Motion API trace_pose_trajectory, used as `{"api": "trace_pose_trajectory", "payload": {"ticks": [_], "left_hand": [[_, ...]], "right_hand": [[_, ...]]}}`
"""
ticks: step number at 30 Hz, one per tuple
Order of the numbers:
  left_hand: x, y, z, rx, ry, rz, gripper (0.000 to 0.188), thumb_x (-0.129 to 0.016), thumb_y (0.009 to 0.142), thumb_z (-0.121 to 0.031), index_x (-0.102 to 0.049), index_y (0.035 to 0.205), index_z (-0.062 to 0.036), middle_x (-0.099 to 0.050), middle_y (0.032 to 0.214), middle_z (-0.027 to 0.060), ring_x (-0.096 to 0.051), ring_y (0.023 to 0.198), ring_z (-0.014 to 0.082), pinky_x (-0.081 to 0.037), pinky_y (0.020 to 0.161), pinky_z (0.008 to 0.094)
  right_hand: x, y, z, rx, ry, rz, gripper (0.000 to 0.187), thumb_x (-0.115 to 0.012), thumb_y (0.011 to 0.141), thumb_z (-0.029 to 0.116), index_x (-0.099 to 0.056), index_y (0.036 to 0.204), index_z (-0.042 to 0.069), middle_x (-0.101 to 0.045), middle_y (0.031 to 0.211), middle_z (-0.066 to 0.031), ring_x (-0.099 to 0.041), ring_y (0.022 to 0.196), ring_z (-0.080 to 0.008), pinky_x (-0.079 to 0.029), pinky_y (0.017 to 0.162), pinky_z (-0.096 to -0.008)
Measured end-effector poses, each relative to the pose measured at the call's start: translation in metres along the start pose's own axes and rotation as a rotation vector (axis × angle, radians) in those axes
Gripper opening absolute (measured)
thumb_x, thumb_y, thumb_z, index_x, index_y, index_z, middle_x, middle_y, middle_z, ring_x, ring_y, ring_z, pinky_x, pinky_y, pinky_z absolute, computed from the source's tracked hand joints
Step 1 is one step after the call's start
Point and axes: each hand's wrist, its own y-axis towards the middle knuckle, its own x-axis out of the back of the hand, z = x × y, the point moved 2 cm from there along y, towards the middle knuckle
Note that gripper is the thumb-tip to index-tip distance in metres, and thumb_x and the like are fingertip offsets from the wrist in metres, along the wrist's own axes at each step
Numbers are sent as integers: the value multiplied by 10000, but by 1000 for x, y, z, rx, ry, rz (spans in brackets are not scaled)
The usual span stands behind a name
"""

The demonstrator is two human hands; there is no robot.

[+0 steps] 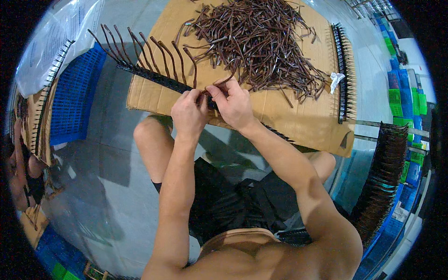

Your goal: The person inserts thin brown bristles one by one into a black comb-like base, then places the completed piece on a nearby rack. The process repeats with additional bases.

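Note:
A long black bar [154,79] slants across in front of me, with several thin brown rods bent at their tops [179,60] standing up along its left part. My left hand [189,112] is closed at the bar, its fingertips pinching around the near end of a rod. My right hand [234,105] is closed beside it, thumb and fingers pinching a brown rod [228,79] that sticks up from the grip. The fingertips of both hands nearly meet and hide the lower ends. Past my right forearm, the bar's bare toothed end [277,133] comes into view.
A large heap of similar brown rods [247,37] lies on the cardboard-topped table [280,109]. A toothed black bar [343,74] and crumpled white paper [336,80] lie at its right. Filled racks [382,168] stand further right. A blue crate [77,93] stands left.

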Motion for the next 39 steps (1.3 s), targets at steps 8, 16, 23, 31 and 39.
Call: {"api": "trace_pose_trajectory", "payload": {"ticks": [8,16,23,31,39], "left_hand": [[-2,-1,-2,26,20,-3,120,-649,828,-168,-637,789,-55,-607,735,132,-599,672,351,-473,596,427],[-1,0,0,16,11,37,142,-639,839,-177,-610,782,-50,-603,746,138,-597,688,353,-470,601,436],[-3,-1,-2,33,19,30,134,-632,837,-185,-613,799,-58,-616,767,134,-605,710,355,-478,617,442],[-3,1,-1,27,25,40,106,-637,828,-174,-626,810,-70,-621,770,128,-609,712,347,-482,618,439],[-3,1,-2,46,17,43,119,-625,834,-173,-617,795,-60,-622,765,136,-605,706,364,-478,614,451]], "right_hand": [[2,-3,-1,-31,37,-12,214,-682,883,164,-582,944,-16,-693,773,-147,-690,684,-191,-534,597,-293],[0,1,1,-9,-63,61,203,-682,882,147,-580,933,-21,-694,779,-132,-674,696,-151,-531,624,-267],[-1,-1,-12,-26,95,-31,203,-664,878,176,-570,912,-1,-649,711,-160,-656,609,-287,-507,540,-353],[1,0,-13,44,-2,-3,189,-667,872,176,-578,898,12,-649,717,-167,-659,617,-311,-510,538,-375],[5,0,-6,58,4,13,187,-667,868,180,-633,843,-2,-657,755,-164,-663,653,-333,-515,558,-371]]}}
